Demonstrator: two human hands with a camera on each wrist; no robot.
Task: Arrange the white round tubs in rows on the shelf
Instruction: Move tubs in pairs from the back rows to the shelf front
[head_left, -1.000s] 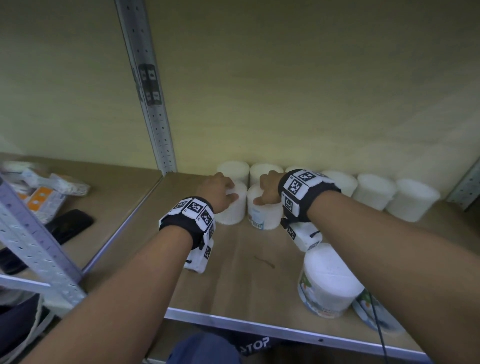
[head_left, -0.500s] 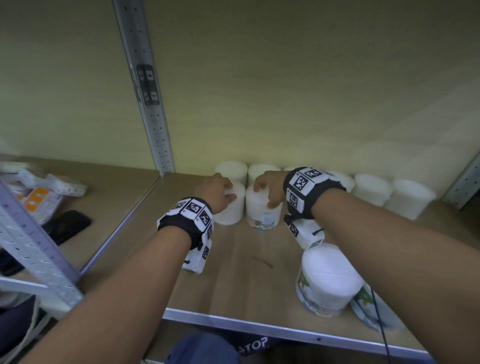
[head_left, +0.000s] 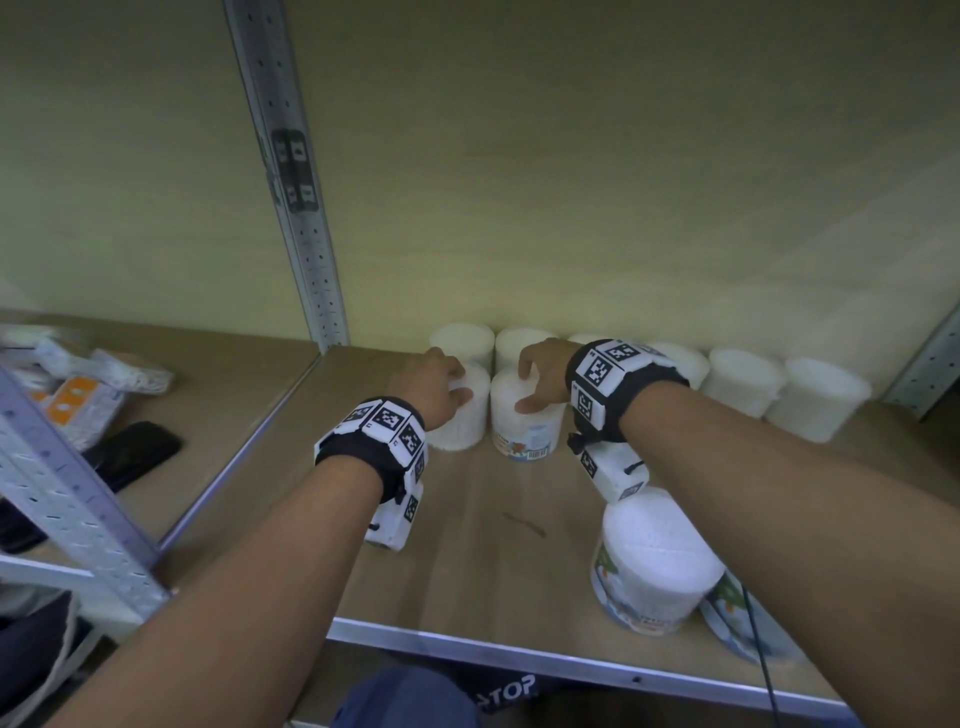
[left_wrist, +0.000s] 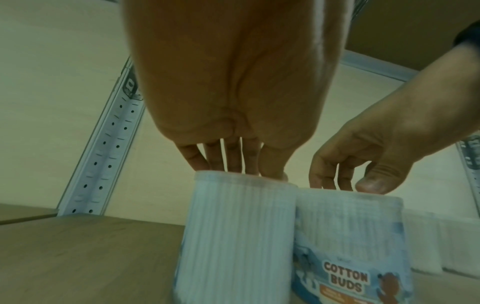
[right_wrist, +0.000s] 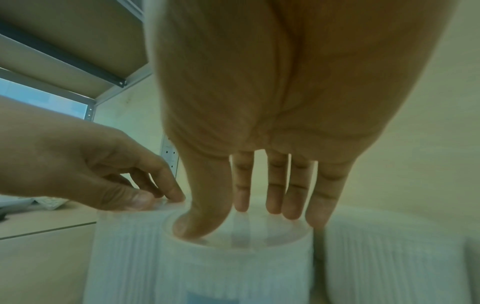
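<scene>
Two white round tubs stand side by side in a second row on the wooden shelf (head_left: 467, 545). My left hand (head_left: 441, 387) rests its fingertips on the top of the left tub (head_left: 462, 426); the left wrist view shows this tub (left_wrist: 233, 236) under the downward-pointing fingers (left_wrist: 231, 162). My right hand (head_left: 537, 382) presses its thumb and fingertips on the lid of the right tub (head_left: 524, 431), whose printed label and barcode face me. In the right wrist view that lid (right_wrist: 239, 240) sits under my fingers (right_wrist: 275, 197). Behind them, a back row of tubs (head_left: 743, 382) lines the wall.
One more labelled tub (head_left: 654, 561) stands near the shelf's front edge under my right forearm, with another (head_left: 743, 618) lying beside it. A metal upright (head_left: 306, 249) bounds the shelf on the left. Beyond it lie packets (head_left: 78, 405) and a black phone (head_left: 135, 452).
The right tub has turned under my right hand, so its label and barcode now face the front, and it sits closer to the left tub. My left hand has stayed on its tub.
</scene>
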